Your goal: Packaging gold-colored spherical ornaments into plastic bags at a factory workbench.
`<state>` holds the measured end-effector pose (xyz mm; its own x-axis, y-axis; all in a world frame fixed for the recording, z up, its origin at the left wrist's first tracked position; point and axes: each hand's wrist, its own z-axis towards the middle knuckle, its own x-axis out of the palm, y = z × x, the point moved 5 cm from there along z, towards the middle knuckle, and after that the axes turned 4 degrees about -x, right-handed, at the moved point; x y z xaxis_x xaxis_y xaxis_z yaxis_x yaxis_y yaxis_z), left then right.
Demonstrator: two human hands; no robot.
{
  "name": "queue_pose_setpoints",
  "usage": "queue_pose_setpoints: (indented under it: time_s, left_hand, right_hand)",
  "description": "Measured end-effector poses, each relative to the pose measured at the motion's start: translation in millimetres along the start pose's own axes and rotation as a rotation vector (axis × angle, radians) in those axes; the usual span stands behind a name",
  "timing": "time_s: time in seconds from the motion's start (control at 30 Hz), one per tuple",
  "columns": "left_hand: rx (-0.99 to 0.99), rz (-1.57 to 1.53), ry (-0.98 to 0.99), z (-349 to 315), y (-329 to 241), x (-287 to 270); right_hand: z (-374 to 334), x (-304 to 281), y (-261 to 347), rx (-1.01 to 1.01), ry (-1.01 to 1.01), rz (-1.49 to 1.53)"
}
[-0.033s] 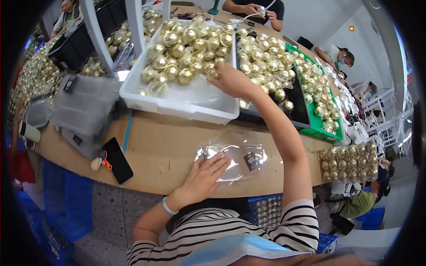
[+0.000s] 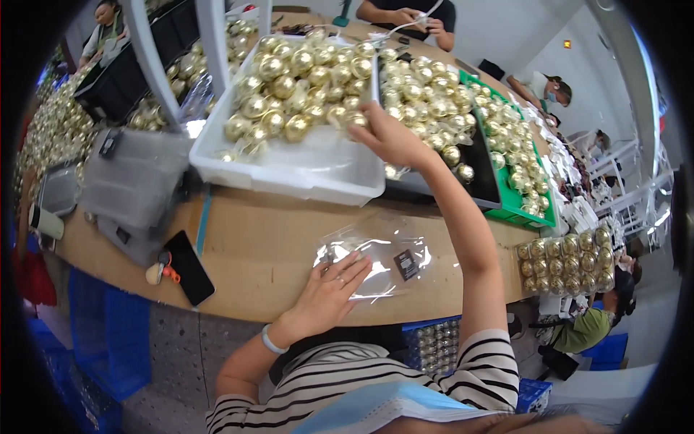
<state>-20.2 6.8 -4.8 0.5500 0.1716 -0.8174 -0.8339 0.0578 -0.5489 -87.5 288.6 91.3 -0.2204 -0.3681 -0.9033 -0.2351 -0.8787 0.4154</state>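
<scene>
My left hand lies flat, fingers stretched out, on a clear plastic package on the table. A small dark label shows on the package's right part. My right hand reaches over the right rim of a white tray, thumb and fingers closed round a gold ball ornament. The palm side of this hand is hidden. Many more gold ball ornaments, some in clear wrapping, are heaped in the tray's far part. Its near part shows bare white bottom.
A dark tray and a green crate of gold balls stand to the right. Left are stacked clear packages, a phone and a cup. Packed balls sit at the right edge. Co-workers are around.
My right hand has drawn back slightly to the right from the heap of balls, and its thumb shows more clearly. My left hand stays on the package. The view has shifted a little.
</scene>
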Motion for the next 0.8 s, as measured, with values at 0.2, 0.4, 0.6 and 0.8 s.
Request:
queue_pose_setpoints:
  time_s: [0.2, 0.4, 0.6, 0.8]
  left_hand:
    - [0.002, -0.017, 0.013, 2.0, -1.4, -1.9]
    - [-0.044, -0.024, 0.0, 8.4, -8.5, -2.5]
    - [-0.062, -0.049, 0.013, 14.2, -8.5, 1.5]
    - [-0.043, -0.065, -0.055, 12.3, -1.3, -3.0]
  right_hand:
    - [-147.4, -6.1, -27.8, 0.155, -0.276, 1.486]
    - [-217.8, 0.1, -39.9, 0.149, -0.452, 1.619]
    - [-265.7, 19.0, -54.0, 0.241, -0.537, 1.007]
    - [-299.5, 43.2, -63.5, 0.303, -0.381, -0.036]
